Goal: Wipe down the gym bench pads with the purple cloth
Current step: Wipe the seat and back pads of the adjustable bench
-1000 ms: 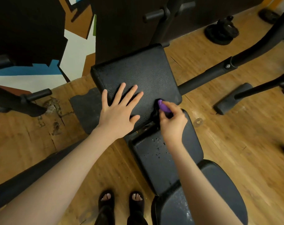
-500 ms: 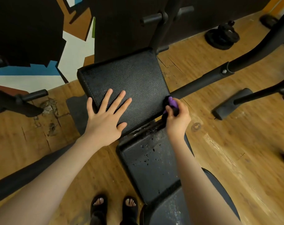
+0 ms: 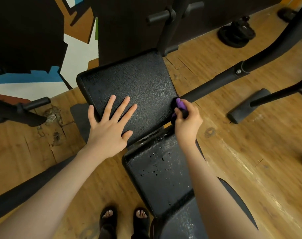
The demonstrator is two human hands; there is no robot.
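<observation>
A black gym bench runs away from me, with a wide back pad [image 3: 138, 83] farthest off and a narrower middle pad [image 3: 157, 173] speckled with dark crumbs and droplets. A third pad [image 3: 179, 223] lies nearest me, partly hidden by my right forearm. My left hand [image 3: 110, 125] rests flat with spread fingers on the back pad's near left part. My right hand [image 3: 187, 121] grips the bunched purple cloth [image 3: 180, 105] against the back pad's right near corner. Most of the cloth is hidden in my fingers.
Black frame bars [image 3: 233, 75] cross the wooden floor to the right, ending in a foot [image 3: 246, 106]. Weight plates [image 3: 236, 34] lie at the back right. Another black bar [image 3: 26, 109] sticks out at the left. My sandalled feet [image 3: 124, 219] stand beside the bench.
My right hand has carried the cloth from the back pad's near edge rightward to its right corner. My left hand stays flat on the pad. The view has shifted slightly.
</observation>
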